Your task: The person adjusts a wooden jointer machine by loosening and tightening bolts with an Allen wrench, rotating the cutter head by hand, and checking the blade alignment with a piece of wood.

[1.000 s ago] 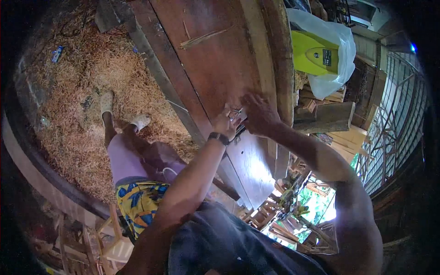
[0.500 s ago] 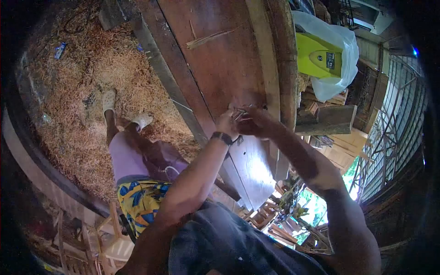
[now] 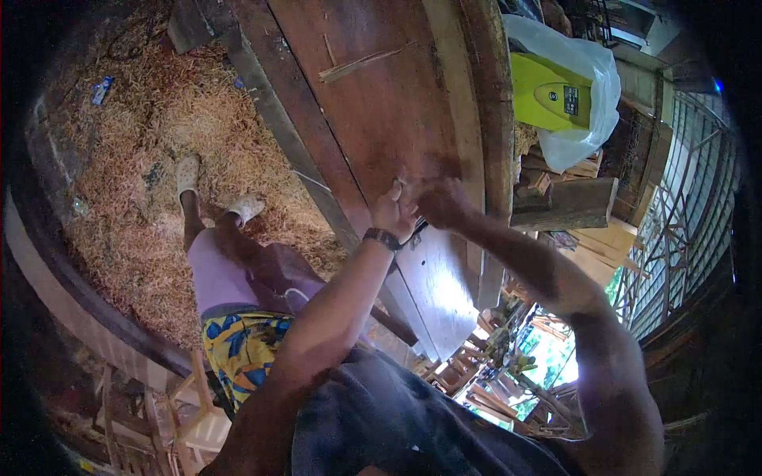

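Note:
My left hand (image 3: 393, 216), with a dark watch (image 3: 382, 238) at its wrist, is over the reddish-brown wooden board (image 3: 381, 119). Its fingers are curled around something small that I cannot make out. Right beside it, my right hand (image 3: 444, 205) is closed, with its fingers bent toward the left fingertips. Blur and shade hide what lies between the two hands. Below them, the lighter end of the wooden surface (image 3: 436, 293) catches bright light.
A wood splinter (image 3: 361, 67) lies on the board. Past its right edge are a yellow-green object (image 3: 548, 91) in clear plastic and stacked wood (image 3: 563, 205). Wood shavings (image 3: 135, 238) cover the floor at left, around my feet in pale clogs (image 3: 246, 208).
Small shiny pieces seen between my hands earlier are now mostly hidden. My right hand has shifted slightly, and a little gap shows between the hands. The view has swayed slightly.

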A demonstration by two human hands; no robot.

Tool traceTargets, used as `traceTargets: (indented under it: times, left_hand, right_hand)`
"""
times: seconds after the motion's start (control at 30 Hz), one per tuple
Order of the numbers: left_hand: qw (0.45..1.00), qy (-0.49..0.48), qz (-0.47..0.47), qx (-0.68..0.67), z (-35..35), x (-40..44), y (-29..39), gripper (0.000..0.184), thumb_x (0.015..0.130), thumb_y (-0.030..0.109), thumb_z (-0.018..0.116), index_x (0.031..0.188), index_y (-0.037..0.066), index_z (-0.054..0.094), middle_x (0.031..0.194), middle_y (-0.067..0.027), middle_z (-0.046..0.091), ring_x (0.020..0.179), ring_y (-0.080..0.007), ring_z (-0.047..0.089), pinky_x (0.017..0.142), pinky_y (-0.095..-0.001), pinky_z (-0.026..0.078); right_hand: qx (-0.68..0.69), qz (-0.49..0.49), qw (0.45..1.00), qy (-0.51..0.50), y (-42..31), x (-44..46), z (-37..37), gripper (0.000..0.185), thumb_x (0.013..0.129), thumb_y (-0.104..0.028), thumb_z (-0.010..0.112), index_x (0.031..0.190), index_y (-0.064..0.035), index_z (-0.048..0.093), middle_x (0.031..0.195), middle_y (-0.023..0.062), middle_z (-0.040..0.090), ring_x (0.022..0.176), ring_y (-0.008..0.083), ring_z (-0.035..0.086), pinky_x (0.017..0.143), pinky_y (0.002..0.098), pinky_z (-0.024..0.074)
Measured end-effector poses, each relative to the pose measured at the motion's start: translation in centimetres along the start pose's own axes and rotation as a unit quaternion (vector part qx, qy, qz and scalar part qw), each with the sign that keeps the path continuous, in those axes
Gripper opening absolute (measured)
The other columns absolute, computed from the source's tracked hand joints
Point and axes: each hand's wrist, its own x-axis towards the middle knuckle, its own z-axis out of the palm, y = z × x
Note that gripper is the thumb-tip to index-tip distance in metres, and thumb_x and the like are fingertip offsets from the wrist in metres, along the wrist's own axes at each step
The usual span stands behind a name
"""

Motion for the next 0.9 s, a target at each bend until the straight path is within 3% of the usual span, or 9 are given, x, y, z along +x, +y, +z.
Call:
traceTargets:
  times: [0.1, 0.2, 0.27, 0.37, 0.43, 0.5, 0.67, 0.83, 0.9]
  left_hand:
    - [0.984, -0.052, 0.061, 0.160, -2.2, 2.1, -0.6, 0.036, 0.106, 0.039, 0.040, 0.124, 0.012, 0.056, 0.125, -0.0117, 0.064, 0.116, -0.0339, 0.059, 0.099, -0.0552, 0.047]
    - [0.933, -0.016, 0.103, 0.344, -4.2, 3.8, -0.8, 0.036, 0.106, 0.040, 0.040, 0.126, 0.013, 0.054, 0.125, -0.0106, 0.064, 0.118, -0.0321, 0.057, 0.103, -0.0543, 0.044]
    - [0.995, 0.075, 0.005, 0.068, 0.6, 0.7, -0.2, 0.036, 0.106, 0.040, 0.040, 0.128, 0.013, 0.052, 0.125, -0.0094, 0.064, 0.121, -0.0303, 0.055, 0.105, -0.0538, 0.042]
    - [0.994, 0.074, 0.007, 0.084, 1.6, -0.4, -0.1, 0.037, 0.106, 0.038, 0.042, 0.132, 0.013, 0.049, 0.127, -0.0091, 0.063, 0.124, -0.0304, 0.052, 0.106, -0.0533, 0.040]
    - [0.993, 0.069, 0.017, 0.091, 2.0, -0.8, 0.1, 0.037, 0.106, 0.037, 0.043, 0.132, 0.012, 0.050, 0.128, -0.0085, 0.062, 0.123, -0.0303, 0.053, 0.104, -0.0526, 0.042]
    - [0.996, 0.058, 0.024, 0.067, 1.5, -0.6, 0.1, 0.036, 0.105, 0.036, 0.044, 0.131, 0.012, 0.052, 0.129, -0.0081, 0.062, 0.122, -0.0305, 0.054, 0.103, -0.0515, 0.043]
    - [0.996, 0.080, 0.002, 0.047, -1.9, -0.3, -0.2, 0.037, 0.105, 0.034, 0.045, 0.129, 0.007, 0.054, 0.129, -0.0100, 0.063, 0.119, -0.0292, 0.058, 0.101, -0.0478, 0.047]
    - [0.944, 0.076, -0.101, 0.303, -6.5, -5.9, 0.1, 0.041, 0.104, 0.034, 0.047, 0.124, 0.001, 0.058, 0.119, -0.0140, 0.068, 0.108, -0.0246, 0.065, 0.096, -0.0422, 0.051]
    - [0.918, 0.085, -0.141, 0.361, -7.2, -8.2, 1.2, 0.042, 0.103, 0.035, 0.049, 0.122, -0.001, 0.060, 0.116, -0.0152, 0.069, 0.103, -0.0234, 0.067, 0.094, -0.0401, 0.052]
  right_hand:
    - [0.317, 0.128, 0.939, -0.022, 1.1, 0.1, 2.7, 0.013, 0.087, -0.027, 0.065, 0.092, -0.0162, 0.071, 0.098, 0.0154, 0.069, 0.097, 0.0303, 0.066, 0.090, 0.0480, 0.0514]
    - [0.405, 0.166, 0.898, -0.035, 1.6, -1.0, 1.8, 0.017, 0.087, -0.026, 0.065, 0.100, -0.0156, 0.069, 0.105, 0.0152, 0.068, 0.103, 0.0324, 0.063, 0.095, 0.0502, 0.0485]
    - [0.201, 0.142, 0.968, 0.040, 0.7, -1.1, 0.1, 0.022, 0.086, -0.025, 0.065, 0.105, -0.0152, 0.068, 0.109, 0.0151, 0.067, 0.107, 0.0337, 0.062, 0.098, 0.0517, 0.0466]
    - [-0.142, -0.002, 0.974, 0.176, -1.4, -1.5, -2.6, 0.029, 0.086, -0.024, 0.065, 0.113, -0.0147, 0.066, 0.116, 0.0150, 0.065, 0.113, 0.0357, 0.059, 0.103, 0.0539, 0.0437]
    - [-0.221, -0.097, 0.960, 0.140, -1.0, -1.0, -2.9, 0.024, 0.082, -0.019, 0.068, 0.106, -0.0182, 0.070, 0.117, 0.0129, 0.064, 0.116, 0.0373, 0.056, 0.108, 0.0572, 0.0354]
    - [-0.233, -0.113, 0.965, -0.038, -0.8, 0.4, -2.5, 0.022, 0.078, -0.017, 0.071, 0.100, -0.0194, 0.072, 0.117, 0.0106, 0.064, 0.118, 0.0363, 0.056, 0.115, 0.0568, 0.0249]
    - [-0.202, -0.095, 0.970, -0.102, -1.2, 3.7, -1.2, 0.026, 0.081, -0.023, 0.068, 0.104, -0.0106, 0.070, 0.105, 0.0120, 0.068, 0.109, 0.0308, 0.063, 0.106, 0.0481, 0.0395]
    - [-0.241, -0.073, 0.965, -0.069, -1.5, 4.4, -0.2, 0.032, 0.081, -0.024, 0.068, 0.109, -0.0070, 0.068, 0.096, 0.0156, 0.070, 0.090, 0.0296, 0.069, 0.086, 0.0444, 0.0520]
    - [-0.098, -0.054, 0.993, -0.038, -0.2, 4.5, 2.0, 0.028, 0.084, -0.021, 0.065, 0.108, -0.0066, 0.067, 0.095, 0.0129, 0.069, 0.089, 0.0271, 0.069, 0.082, 0.0440, 0.0530]
